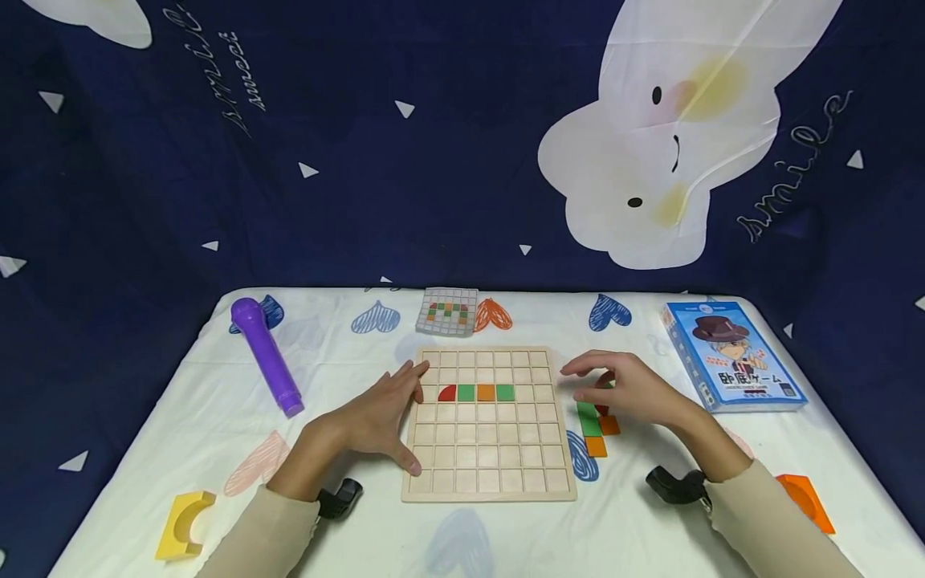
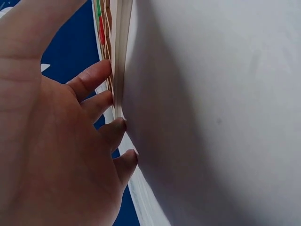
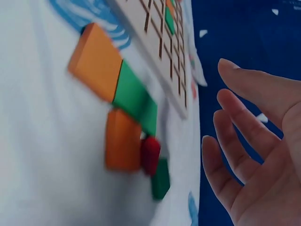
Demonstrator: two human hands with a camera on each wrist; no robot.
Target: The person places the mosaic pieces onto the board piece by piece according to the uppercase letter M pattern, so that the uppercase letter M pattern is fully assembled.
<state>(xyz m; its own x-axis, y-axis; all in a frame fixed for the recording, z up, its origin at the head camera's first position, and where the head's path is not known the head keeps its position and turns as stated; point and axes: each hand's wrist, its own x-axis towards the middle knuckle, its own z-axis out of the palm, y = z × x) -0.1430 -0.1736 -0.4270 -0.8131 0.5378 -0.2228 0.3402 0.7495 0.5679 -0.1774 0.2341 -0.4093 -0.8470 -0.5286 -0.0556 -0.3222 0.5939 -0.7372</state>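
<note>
A square wooden grid board (image 1: pixel 499 457) lies mid-table. In one of its upper rows sit, left to right, a red quarter-round tile (image 1: pixel 448 393), a green tile (image 1: pixel 466 392), an orange tile (image 1: pixel 486 392) and another green tile (image 1: pixel 505 392). Spread fingers of my left hand (image 1: pixel 377 413) rest along the board's left edge. My right hand (image 1: pixel 630 389) hovers past the right edge, fingers loosely bent, holding nothing. Below it are loose orange tiles (image 3: pixel 96 61), a green tile (image 3: pixel 134 99), a red piece (image 3: pixel 150 155) and a darker green piece (image 3: pixel 161 180).
Behind the board lies a small pattern card (image 1: pixel 447 311) with a coloured grid. A purple microphone (image 1: pixel 267 357) and a yellow arch block (image 1: pixel 184 526) are on the left. To the right are a blue game box (image 1: pixel 737 357) and an orange block (image 1: pixel 805 502).
</note>
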